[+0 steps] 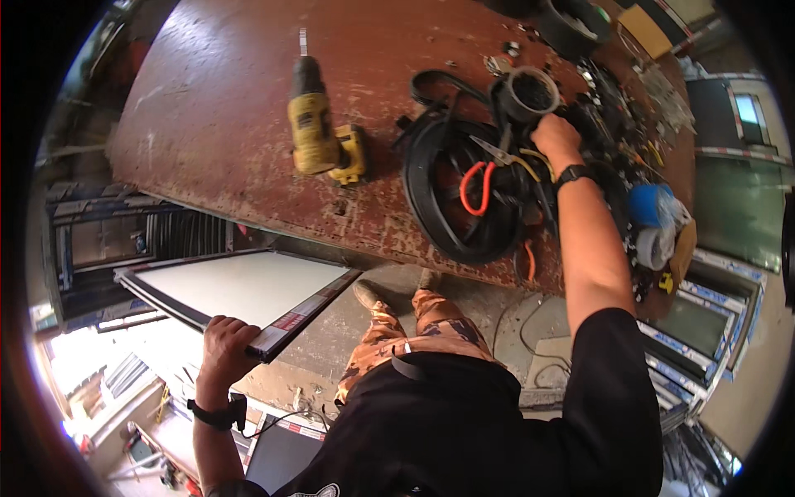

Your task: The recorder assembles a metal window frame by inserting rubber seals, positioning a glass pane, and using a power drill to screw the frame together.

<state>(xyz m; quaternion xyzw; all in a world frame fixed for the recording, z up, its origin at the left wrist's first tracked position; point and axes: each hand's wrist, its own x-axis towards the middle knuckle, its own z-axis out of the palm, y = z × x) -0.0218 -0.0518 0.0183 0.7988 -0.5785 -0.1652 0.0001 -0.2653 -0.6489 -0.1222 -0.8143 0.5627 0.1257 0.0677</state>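
My left hand (225, 352) is wrapped round the near corner of a dark-framed panel (248, 286) with a pale, whitish pane. The panel is held tilted beside the workbench, below its front edge. Over the bench, my right hand (556, 137) is curled just beside a small grey cup (532, 93) with dark contents. Its fingertips are turned away, so whatever they grip is hidden. Close to that wrist lie orange-handled scissors (480, 184) and a yellow-handled tool (530, 161). Both rest on a coil of black rubber strip (431, 199).
A yellow cordless drill (315, 124) lies on the worn red-brown bench (207, 99). Small hardware and dark clutter (609, 108) cover the bench's right side, with a blue tape roll (650, 205). Window frames (712, 323) lean at the right; more dark frames (141, 232) stand at the left.
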